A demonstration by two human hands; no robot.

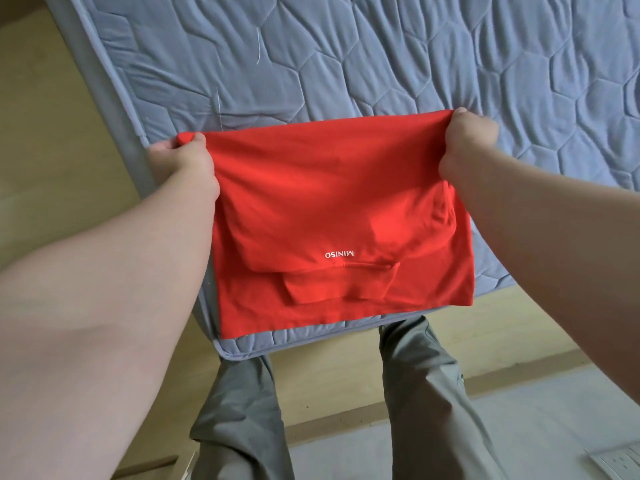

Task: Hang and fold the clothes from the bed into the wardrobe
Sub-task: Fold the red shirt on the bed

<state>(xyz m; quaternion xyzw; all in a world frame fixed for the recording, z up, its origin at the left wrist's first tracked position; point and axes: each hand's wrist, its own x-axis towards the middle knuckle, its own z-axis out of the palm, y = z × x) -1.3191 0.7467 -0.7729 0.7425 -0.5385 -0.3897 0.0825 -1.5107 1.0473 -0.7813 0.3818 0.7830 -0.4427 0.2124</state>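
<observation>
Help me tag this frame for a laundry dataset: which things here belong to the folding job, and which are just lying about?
In the job:
red shirt, partly folded
left hand and right hand, each gripping a far corner of it
quilted mattress under it

Just there:
wooden floor
white object at lower right, cut off, not identifiable

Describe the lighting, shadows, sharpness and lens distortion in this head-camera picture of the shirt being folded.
Head view: the light is soft and even, with no glare. Gentle shadows sit in the folds of the shirt and the quilting of the mattress. Wide-angle stretch makes the forearms loom large near the lens. Focus is sharp enough to read the shirt's small white print, which appears upside down.
</observation>
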